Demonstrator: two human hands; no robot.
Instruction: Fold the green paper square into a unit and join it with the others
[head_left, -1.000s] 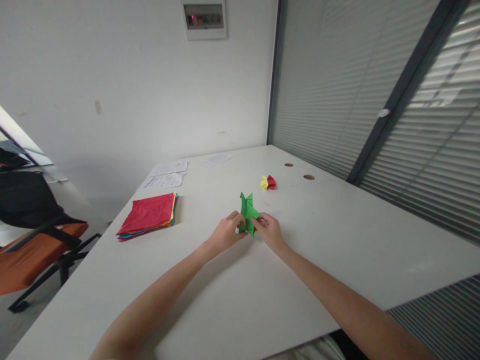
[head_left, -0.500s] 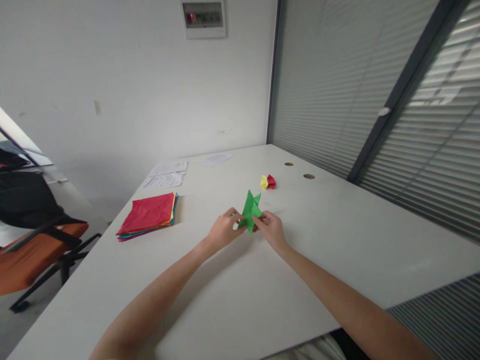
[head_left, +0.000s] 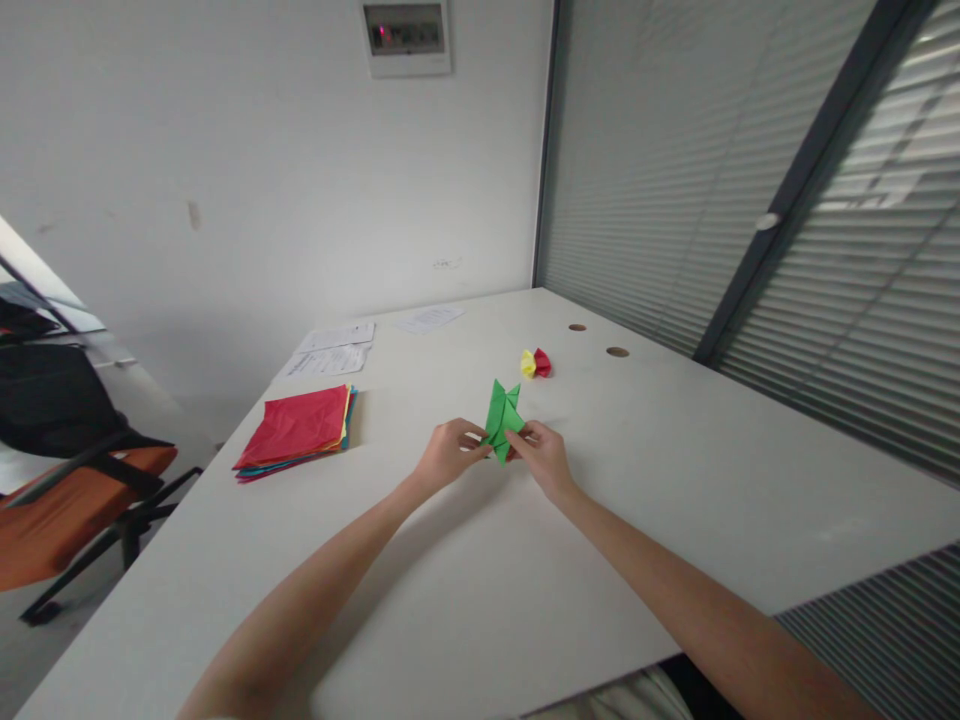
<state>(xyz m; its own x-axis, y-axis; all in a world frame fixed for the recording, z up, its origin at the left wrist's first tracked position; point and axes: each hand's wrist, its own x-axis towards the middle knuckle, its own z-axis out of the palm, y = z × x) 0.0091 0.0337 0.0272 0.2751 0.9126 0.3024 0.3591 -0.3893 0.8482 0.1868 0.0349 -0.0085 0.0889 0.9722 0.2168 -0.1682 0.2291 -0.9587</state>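
Between my hands is a green folded paper (head_left: 500,412) with pointed flaps at its top, held a little above the table. My left hand (head_left: 450,452) pinches its lower left edge between thumb and fingers. On the right side, my right hand (head_left: 546,456) grips it, the thumb lying on the front face and the fingers partly hidden behind. A bit of reddish colour shows under the paper near the right thumb. Just beyond lies a small yellow and red folded paper piece (head_left: 535,363).
A stack of coloured paper sheets (head_left: 300,428), red on top, lies at the left of the white table (head_left: 420,620). Printed sheets (head_left: 331,350) are near the wall. Two round holes (head_left: 618,352) pierce the tabletop at the right. An orange chair (head_left: 82,510) stands left.
The left flap of the green paper has been folded inward, so a diagonal crease now shows across its front. Both hands stay in nearly the same place.
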